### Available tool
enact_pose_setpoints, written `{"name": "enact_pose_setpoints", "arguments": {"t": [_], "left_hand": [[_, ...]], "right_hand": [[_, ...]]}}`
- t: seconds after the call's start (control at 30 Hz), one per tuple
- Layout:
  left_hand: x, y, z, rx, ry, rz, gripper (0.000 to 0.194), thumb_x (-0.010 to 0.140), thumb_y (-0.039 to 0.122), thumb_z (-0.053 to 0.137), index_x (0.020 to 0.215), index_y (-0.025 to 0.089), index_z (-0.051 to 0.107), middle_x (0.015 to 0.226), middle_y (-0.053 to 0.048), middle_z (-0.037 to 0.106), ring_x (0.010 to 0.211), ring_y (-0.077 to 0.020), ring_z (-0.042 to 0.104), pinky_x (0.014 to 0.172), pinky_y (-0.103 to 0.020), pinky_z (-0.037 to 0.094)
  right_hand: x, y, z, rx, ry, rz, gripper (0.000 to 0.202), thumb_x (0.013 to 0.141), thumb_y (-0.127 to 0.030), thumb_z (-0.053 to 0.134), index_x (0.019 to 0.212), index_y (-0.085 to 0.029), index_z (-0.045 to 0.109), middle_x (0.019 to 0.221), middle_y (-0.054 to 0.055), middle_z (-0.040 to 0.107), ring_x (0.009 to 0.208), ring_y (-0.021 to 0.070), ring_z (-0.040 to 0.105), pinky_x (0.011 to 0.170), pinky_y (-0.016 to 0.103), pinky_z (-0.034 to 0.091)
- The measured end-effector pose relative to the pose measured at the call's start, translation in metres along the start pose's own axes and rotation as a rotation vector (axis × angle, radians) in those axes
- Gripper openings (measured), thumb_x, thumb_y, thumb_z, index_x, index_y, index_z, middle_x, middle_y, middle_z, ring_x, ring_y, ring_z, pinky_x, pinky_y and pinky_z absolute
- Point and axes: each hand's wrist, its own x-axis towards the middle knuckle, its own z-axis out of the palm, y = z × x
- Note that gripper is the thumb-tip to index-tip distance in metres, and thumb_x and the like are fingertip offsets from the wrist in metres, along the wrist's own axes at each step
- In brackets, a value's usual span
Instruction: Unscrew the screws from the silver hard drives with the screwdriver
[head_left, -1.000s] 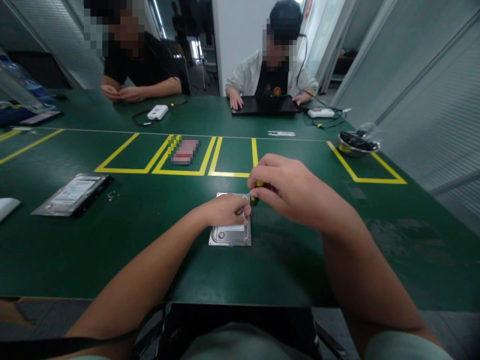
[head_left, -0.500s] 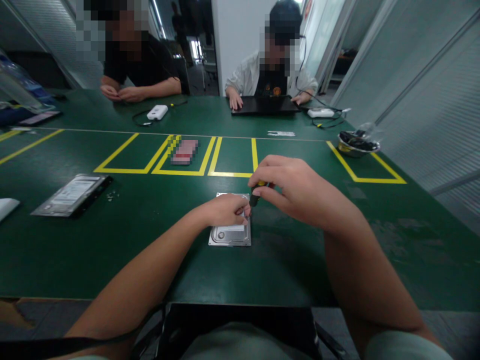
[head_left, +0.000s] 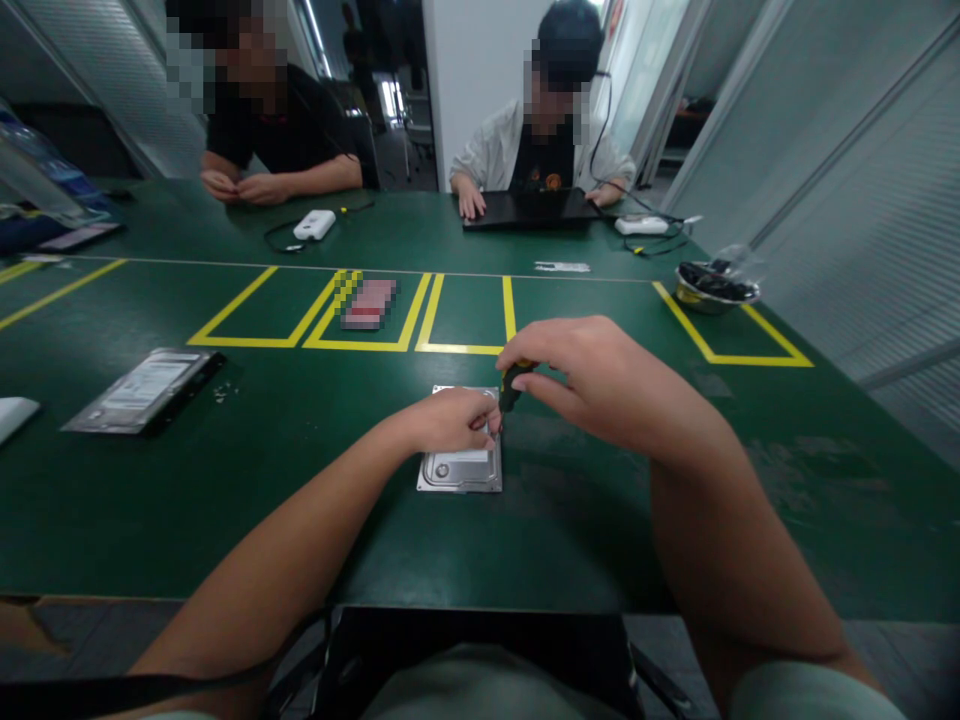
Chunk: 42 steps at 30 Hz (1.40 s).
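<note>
Hard drive (head_left: 459, 472): flat on the green desk (head_left: 570, 555), label up, under my left hand.
Left hand (head_left: 452, 420): I have it resting on the drive, fingers bent near the right edge; I can't tell whether they grip anything.
Right hand (head_left: 581, 365): closed around a dark-and-yellow screwdriver (head_left: 511, 388), tilted, its lower end by the drive's right edge.
Second drive (head_left: 142, 388): well to the left, small loose bits (head_left: 222, 393) beside it.
Yellow tape (head_left: 358, 346): outlines beyond, a pink item (head_left: 373, 300) inside one.
Far side: two people (head_left: 281, 130), one holding a black panel (head_left: 536, 210).
</note>
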Motion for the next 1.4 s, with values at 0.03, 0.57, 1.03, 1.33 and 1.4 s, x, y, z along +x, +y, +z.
{"name": "enact_pose_setpoints", "arguments": {"t": [0.03,0.57,1.03,1.33,1.4], "left_hand": [[0.0001,0.0,0.0001,0.002,0.0,0.0,0.016,0.077,0.033,0.063,0.087,0.02,0.062,0.077,-0.001,0.059,0.07,-0.0172,0.053,0.059,-0.028,0.032],[0.0008,0.0012,-0.0002,0.0,0.004,0.008,0.015,0.077,0.032,0.063,0.086,0.02,0.062,0.077,-0.001,0.059,0.069,-0.0162,0.053,0.059,-0.027,0.032],[0.0007,0.0006,-0.0005,-0.012,-0.007,0.01,0.016,0.077,0.032,0.063,0.086,0.02,0.062,0.075,-0.001,0.058,0.067,-0.0167,0.053,0.06,-0.029,0.034],[0.0,0.0008,0.0016,-0.02,0.001,-0.004,0.021,0.076,0.032,0.064,0.093,0.019,0.063,0.077,-0.002,0.06,0.069,-0.0169,0.053,0.06,-0.029,0.033],[-0.0018,0.0015,0.0033,-0.023,0.031,0.003,0.022,0.076,0.031,0.064,0.094,0.019,0.063,0.076,-0.002,0.06,0.069,-0.0166,0.053,0.061,-0.028,0.034]], "right_hand": [[0.0002,-0.0006,0.0002,-0.002,-0.003,0.006,0.019,0.089,-0.014,0.054,0.099,-0.016,0.07,0.099,0.005,0.073,0.096,0.0203,0.065,0.084,0.029,0.043],[0.0015,-0.0007,0.0027,-0.033,-0.014,0.036,0.02,0.088,-0.015,0.056,0.102,-0.015,0.069,0.096,0.007,0.071,0.089,0.0195,0.063,0.079,0.028,0.04],[0.0026,-0.0047,0.005,-0.068,-0.017,0.075,0.014,0.089,-0.024,0.059,0.095,-0.015,0.068,0.087,0.006,0.067,0.079,0.0169,0.058,0.071,0.027,0.035],[0.0046,-0.0068,0.0073,-0.118,-0.011,0.135,0.023,0.092,-0.032,0.059,0.101,-0.013,0.068,0.091,0.009,0.069,0.083,0.0196,0.06,0.071,0.029,0.036],[0.0052,-0.0072,0.008,-0.124,-0.013,0.142,0.024,0.092,-0.033,0.059,0.102,-0.012,0.068,0.091,0.01,0.07,0.083,0.0202,0.061,0.071,0.029,0.036]]}}
